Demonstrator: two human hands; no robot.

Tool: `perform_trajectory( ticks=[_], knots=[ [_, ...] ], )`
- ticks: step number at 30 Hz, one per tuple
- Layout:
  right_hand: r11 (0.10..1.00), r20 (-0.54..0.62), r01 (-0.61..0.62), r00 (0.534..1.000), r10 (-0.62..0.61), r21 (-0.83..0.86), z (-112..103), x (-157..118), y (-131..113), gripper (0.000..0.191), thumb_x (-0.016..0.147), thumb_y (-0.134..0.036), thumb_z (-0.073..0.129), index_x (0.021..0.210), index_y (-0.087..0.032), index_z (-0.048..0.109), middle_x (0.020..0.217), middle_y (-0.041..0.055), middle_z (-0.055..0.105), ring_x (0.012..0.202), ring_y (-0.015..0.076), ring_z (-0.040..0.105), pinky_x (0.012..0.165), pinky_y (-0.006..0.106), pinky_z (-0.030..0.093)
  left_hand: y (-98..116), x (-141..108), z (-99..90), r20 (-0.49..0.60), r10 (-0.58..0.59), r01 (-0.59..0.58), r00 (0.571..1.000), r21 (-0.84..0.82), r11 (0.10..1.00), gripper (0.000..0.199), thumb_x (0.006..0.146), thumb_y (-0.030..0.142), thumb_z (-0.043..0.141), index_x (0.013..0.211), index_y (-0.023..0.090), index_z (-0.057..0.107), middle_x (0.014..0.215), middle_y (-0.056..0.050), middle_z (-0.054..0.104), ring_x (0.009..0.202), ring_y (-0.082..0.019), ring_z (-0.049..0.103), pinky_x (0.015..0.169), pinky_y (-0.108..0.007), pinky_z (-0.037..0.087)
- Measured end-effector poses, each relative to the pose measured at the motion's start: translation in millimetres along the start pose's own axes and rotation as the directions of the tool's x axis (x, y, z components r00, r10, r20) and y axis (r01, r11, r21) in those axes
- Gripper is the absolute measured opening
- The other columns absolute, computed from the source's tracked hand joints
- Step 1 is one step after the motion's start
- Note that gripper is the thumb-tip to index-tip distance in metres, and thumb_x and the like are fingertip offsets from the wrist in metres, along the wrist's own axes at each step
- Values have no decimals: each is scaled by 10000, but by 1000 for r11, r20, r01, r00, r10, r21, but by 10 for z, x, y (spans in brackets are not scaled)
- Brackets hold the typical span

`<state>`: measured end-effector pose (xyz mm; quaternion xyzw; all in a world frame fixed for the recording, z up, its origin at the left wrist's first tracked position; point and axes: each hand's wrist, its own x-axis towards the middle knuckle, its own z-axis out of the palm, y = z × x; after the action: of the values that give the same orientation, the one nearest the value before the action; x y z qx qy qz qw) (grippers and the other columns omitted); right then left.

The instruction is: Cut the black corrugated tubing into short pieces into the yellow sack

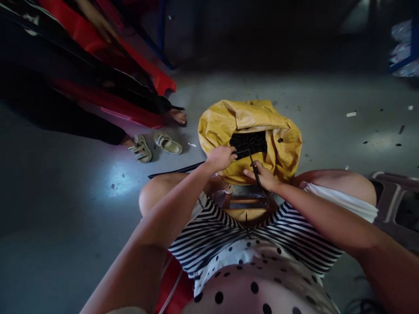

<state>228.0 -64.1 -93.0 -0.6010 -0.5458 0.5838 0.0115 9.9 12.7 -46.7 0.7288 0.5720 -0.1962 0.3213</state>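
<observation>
My left hand (pixel 221 158) is closed around a bundle of long black strips (pixel 180 170); they trail out to the left past my knee, and their short ends poke out over the bag. In my right hand (pixel 263 176) is a slim dark tool that looks like scissors (pixel 255 169), its tip at the ends of the strips. Below both hands a yellow bag (pixel 218 122) stands open with its rim rolled outward. Many small black pieces (pixel 250 140) lie inside it. One black piece (pixel 280 140) rests on the bag's right fold.
On the left, another person's leg (pixel 94 124) and bare foot (pixel 178 115) are near a loose shoe (pixel 168 143) and red plastic furniture (pixel 163 83). A grey-brown stool (pixel 393 196) stands at right. Scraps, including a white one (pixel 351 114), dot the floor.
</observation>
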Motion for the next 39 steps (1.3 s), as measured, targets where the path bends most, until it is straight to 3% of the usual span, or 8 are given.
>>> perform_trajectory(
  ticks=[9, 15, 22, 27, 30, 34, 39],
  knots=[
    [996, -70, 34, 997, -40, -79, 17, 38, -27, 439, 983, -635, 569, 1139, -225, 581, 916, 54, 712, 869, 240, 684, 786, 315, 479, -1, 45, 91, 62, 106, -102, 992, -63, 993, 391, 1039, 382, 530, 1368, 267, 706, 1351, -68, 746, 1245, -256, 689, 1026, -321, 533],
    [991, -117, 90, 988, -102, -101, -18, 66, 47, 343, 996, -539, 536, 944, -215, 636, 763, 38, 668, 716, 203, 625, 660, 284, 407, -62, 35, 84, 114, 79, -78, 990, -17, 997, 373, 1021, 345, 543, 1342, 255, 711, 1330, -101, 748, 1215, -283, 698, 981, -342, 537],
    [994, -175, 100, 979, -108, -54, -26, 84, 137, 370, 914, -554, 578, 934, -204, 694, 704, 28, 630, 637, 192, 558, 597, 285, 365, -83, 6, 20, 105, 33, -33, 994, -3, 999, 330, 1003, 339, 555, 1264, 242, 733, 1232, -118, 772, 1148, -302, 716, 912, -351, 539],
    [994, -125, 110, 986, -111, -16, -27, 27, 98, 479, 866, -655, 658, 1064, -219, 674, 760, 4, 640, 724, 203, 607, 674, 286, 427, -94, 6, -1, 50, -21, 19, 999, 31, 999, 360, 1033, 333, 497, 1301, 206, 702, 1295, -135, 751, 1210, -305, 699, 930, -354, 541],
    [997, -50, 80, 996, -79, 11, -30, 1, 69, 525, 902, -676, 634, 1183, -233, 638, 895, 19, 687, 866, 229, 658, 790, 314, 482, -85, 6, -10, 21, -37, 36, 999, 23, 999, 363, 1043, 344, 485, 1305, 201, 693, 1306, -136, 747, 1221, -302, 696, 939, -356, 545],
    [998, 16, 66, 998, -66, -10, -18, 9, 40, 536, 920, -679, 636, 1226, -239, 620, 1010, 54, 711, 991, 260, 681, 897, 351, 498, -49, 9, -15, 41, -8, 8, 999, 3, 1000, 378, 1048, 363, 493, 1349, 237, 684, 1330, -111, 745, 1236, -279, 691, 965, -343, 540],
    [999, -3, 29, 1000, -29, -21, -14, 32, 1, 546, 945, -687, 605, 1258, -240, 614, 1107, 98, 728, 1056, 284, 690, 925, 369, 502, -22, 34, 54, 77, 68, -66, 995, -24, 998, 390, 1047, 366, 501, 1380, 261, 676, 1358, -82, 739, 1253, -255, 681, 996, -317, 528]
  ],
)
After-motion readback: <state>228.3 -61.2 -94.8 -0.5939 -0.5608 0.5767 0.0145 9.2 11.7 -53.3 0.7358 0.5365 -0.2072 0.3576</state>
